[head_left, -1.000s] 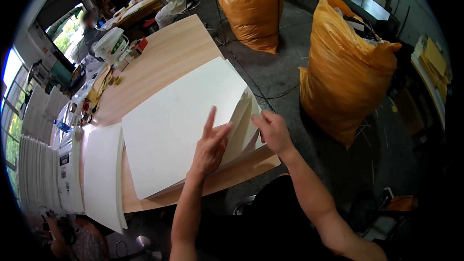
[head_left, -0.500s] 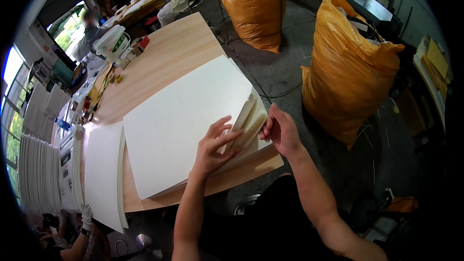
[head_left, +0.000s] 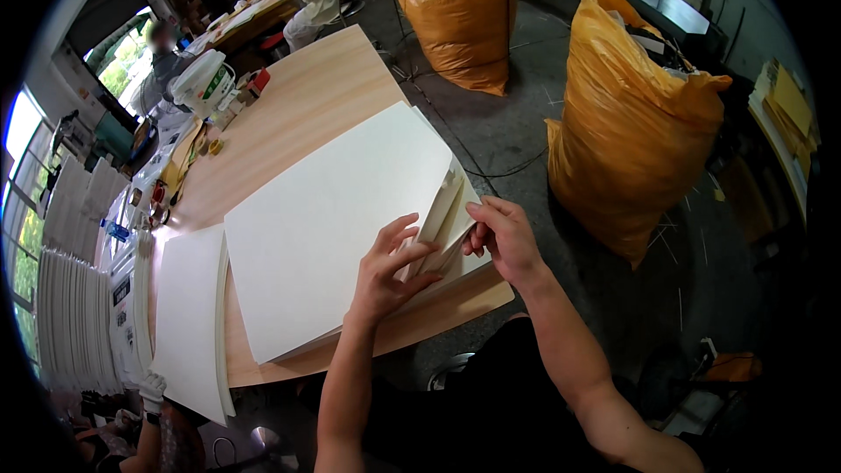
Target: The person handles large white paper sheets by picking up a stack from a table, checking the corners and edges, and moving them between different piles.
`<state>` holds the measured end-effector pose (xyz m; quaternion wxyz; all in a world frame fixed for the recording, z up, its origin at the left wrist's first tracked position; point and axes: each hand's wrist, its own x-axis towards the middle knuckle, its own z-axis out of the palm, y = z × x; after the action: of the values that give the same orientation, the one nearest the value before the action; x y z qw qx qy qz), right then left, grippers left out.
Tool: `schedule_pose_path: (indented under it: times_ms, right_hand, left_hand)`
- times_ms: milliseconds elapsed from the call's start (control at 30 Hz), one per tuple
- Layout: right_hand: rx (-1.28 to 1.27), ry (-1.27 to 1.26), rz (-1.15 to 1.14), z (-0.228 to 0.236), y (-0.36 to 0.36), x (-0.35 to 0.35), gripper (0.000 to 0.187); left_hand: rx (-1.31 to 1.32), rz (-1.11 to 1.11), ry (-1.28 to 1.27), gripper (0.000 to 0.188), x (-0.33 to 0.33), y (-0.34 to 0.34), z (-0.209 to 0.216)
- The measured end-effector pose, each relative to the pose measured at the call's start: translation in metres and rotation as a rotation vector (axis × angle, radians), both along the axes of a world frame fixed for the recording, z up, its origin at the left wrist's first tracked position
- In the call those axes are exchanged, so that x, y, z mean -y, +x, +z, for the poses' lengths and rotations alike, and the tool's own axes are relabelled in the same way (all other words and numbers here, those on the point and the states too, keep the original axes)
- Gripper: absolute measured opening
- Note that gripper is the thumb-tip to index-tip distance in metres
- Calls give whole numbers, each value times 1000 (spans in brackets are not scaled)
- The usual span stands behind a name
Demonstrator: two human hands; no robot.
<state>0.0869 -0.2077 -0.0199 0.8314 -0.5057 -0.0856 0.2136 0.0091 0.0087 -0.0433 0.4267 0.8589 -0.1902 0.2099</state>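
A stack of large white sheets (head_left: 324,228) lies on the wooden table in front of me. Its right corner is bent up, and the layers there stand apart. My left hand (head_left: 390,267) rests at the raised corner, fingers spread and curved, with index finger and thumb by the gap between the layers. My right hand (head_left: 504,241) is closed, pinching the corner of a lower white sheet (head_left: 457,226) between thumb and fingers. How many layers it grips is hidden.
Another white stack (head_left: 188,307) lies at the left, touched by a co-worker's gloved hand (head_left: 152,387). A white bucket (head_left: 203,81) stands farther back on the table (head_left: 307,88). Big orange sacks (head_left: 635,123) stand on the floor to the right. Two people are in the background.
My right hand has moved slightly left and down and has closed on the sheet's corner. My left hand has barely moved. The co-worker's gloved hand has shifted a little.
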Motion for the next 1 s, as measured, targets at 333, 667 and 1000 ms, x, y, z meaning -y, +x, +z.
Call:
schedule_pose_path:
  times_ms: [333, 667, 1000]
  right_hand:
    - [428, -502, -144, -9, 0, -4, 35]
    - [76, -53, -101, -1, -2, 0, 34]
    - [1365, -988, -290, -41, -45, 10, 30]
  left_hand:
    - [31, 66, -125, 45, 5, -3, 1]
    - [-19, -4, 19, 56, 1, 0, 0]
    - [20, 1, 70, 52, 0, 5, -3]
